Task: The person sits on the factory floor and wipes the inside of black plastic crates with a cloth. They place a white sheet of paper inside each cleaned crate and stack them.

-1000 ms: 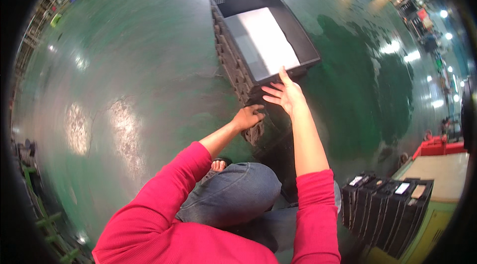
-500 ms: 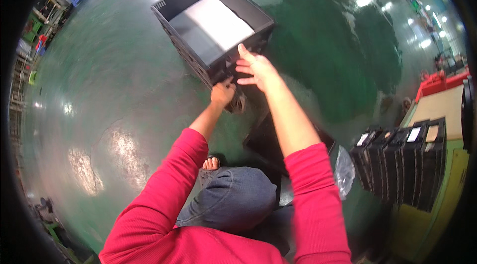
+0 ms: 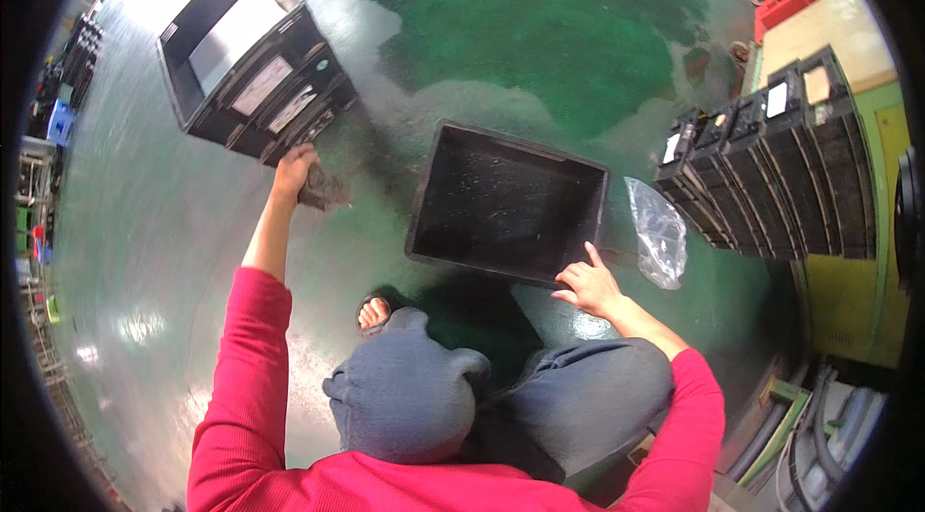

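I see left hand (image 3: 294,167) closed on grey-brown rag (image 3: 325,191); right hand (image 3: 594,288) half-curled at black crate (image 3: 511,204) near-right corner, probably steadying; can't tell if gripping.

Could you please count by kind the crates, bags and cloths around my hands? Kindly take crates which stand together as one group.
Groups of black plastic crates (left group, right group): 2
Single open black rectangular plastic crate: 1
Crumpled clear plastic bag: 1
Crumpled grey-brown cloth: 1
Total: 5
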Motion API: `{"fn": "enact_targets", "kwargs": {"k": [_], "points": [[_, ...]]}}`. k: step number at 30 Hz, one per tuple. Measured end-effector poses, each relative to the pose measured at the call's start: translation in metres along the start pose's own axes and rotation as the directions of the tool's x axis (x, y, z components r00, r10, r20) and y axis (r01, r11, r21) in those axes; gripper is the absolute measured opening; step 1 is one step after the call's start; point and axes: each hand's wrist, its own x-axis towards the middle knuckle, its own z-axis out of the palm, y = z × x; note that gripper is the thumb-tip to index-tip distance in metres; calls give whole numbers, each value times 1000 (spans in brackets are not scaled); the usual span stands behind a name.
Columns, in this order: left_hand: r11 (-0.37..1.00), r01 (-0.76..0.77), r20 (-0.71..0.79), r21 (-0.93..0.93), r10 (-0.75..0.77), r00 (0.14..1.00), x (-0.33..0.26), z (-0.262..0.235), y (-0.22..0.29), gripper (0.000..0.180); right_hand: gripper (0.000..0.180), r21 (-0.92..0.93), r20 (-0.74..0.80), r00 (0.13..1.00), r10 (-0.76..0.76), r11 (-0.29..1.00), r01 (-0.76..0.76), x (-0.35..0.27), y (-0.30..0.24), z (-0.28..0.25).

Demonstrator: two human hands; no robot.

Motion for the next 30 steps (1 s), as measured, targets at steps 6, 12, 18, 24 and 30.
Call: {"fn": "enact_targets", "kwargs": {"k": [6,12,18,24,30], "points": [[979,117,196,-169,-83,977,-67,27,39,31,20,179,-580,805,125,984,-24,7,-17,-68],[965,79,161,-249,-39,986,-78,38,54,35,42,957,-256,526,811,289,20,-61,24,-72],[772,391,319,-501,-254,913,-81,48,62,48,44,795,286,414,864,-455,401,-123,2,27],[526,513,490,-678,-196,849,-91,72,75,57,40,864,309,427,850,-438,248,-152,14,123],[438,520,549,-733,-69,833,-91,86,72,56,34,784,-133,472,872,384,-488,-199,16,146]]}}
